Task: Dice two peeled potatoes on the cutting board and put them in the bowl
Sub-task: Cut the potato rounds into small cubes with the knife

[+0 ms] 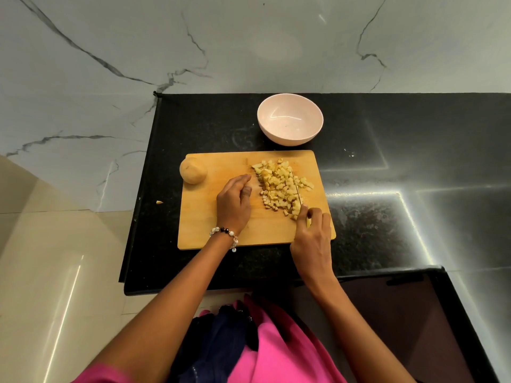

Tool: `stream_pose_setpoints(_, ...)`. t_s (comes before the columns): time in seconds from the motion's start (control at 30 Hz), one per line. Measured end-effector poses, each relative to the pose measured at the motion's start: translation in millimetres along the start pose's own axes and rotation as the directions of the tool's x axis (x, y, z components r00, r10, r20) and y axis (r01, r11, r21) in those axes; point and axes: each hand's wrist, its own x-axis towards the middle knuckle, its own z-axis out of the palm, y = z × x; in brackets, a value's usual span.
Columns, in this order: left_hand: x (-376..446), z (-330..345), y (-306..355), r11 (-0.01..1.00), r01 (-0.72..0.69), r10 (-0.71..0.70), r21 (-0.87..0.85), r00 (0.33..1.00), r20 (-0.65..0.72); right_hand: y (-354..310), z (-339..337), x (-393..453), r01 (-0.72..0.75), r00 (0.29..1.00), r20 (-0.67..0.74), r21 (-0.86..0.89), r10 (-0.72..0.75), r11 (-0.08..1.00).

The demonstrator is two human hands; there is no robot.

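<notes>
A wooden cutting board (pixel 221 233) lies on the black counter. A heap of diced potato (pixel 279 186) covers its right half. A whole peeled potato (pixel 193 170) sits at the board's far left corner. My right hand (pixel 313 239) grips a knife (pixel 297 189) whose thin blade stands edge-down in the right side of the heap. My left hand (pixel 234 204) rests on the board just left of the dice, fingers curled, holding nothing I can see. Behind the board stands an empty pink bowl (pixel 290 120).
A small potato scrap (pixel 159 202) lies on the black counter (pixel 387 150) left of the board. The counter's left edge drops to a pale floor; a marble wall rises behind. Bare counter stretches to the right of the board.
</notes>
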Motion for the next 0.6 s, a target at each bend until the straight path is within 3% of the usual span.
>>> stream_pose_setpoints(0.13, 1.8, 1.7, 4.0, 1.000, -0.004, 0.004, -0.011, 1.000, -0.004, 14.1, -3.0, 9.0, -0.099, 0.995, -0.019, 0.066, 0.101, 0.993)
stream_pose_setpoints(0.27, 3.4, 3.9, 6.9, 1.000, -0.007, 0.007, -0.023, 1.000, -0.002, 30.5, 1.1, 17.5, -0.184, 0.982, 0.056, 0.086, 0.179, 0.979)
stream_pose_setpoints(0.6, 7.6, 7.4, 9.6, 0.996, 0.052, -0.054, -0.069, 0.998, -0.015, 8.3, 13.4, 29.6, -0.047, 0.994, 0.104, 0.142, 0.032, 0.989)
